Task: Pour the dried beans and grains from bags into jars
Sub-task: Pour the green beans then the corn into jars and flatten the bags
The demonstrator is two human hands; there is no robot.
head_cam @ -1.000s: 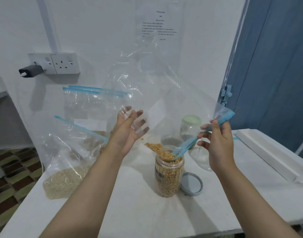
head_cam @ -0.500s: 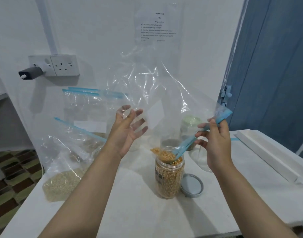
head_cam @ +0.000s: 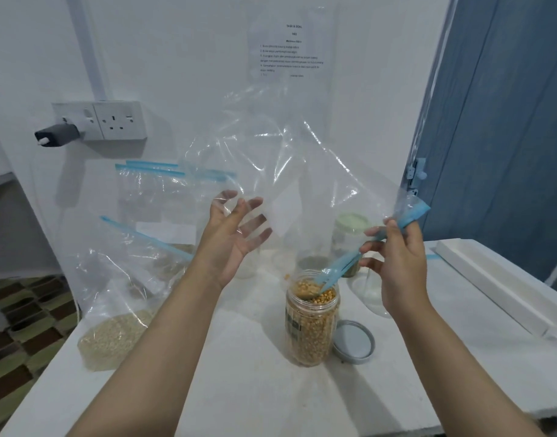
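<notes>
Clear, limp bag (head_cam: 286, 171) hung above the jar (head_cam: 312, 323), right hand (head_cam: 400, 263) pinching its stiffer blue zip strip at three o'clock, left hand (head_cam: 233, 238) spread-fingered under slippery film.

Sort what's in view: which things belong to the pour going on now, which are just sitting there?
In use: clear bag, its blue zip strip, jar of yellow beans, left hand, right hand.
Idle: grey lid, grain bag, green-lidded jar, wall socket.
</notes>
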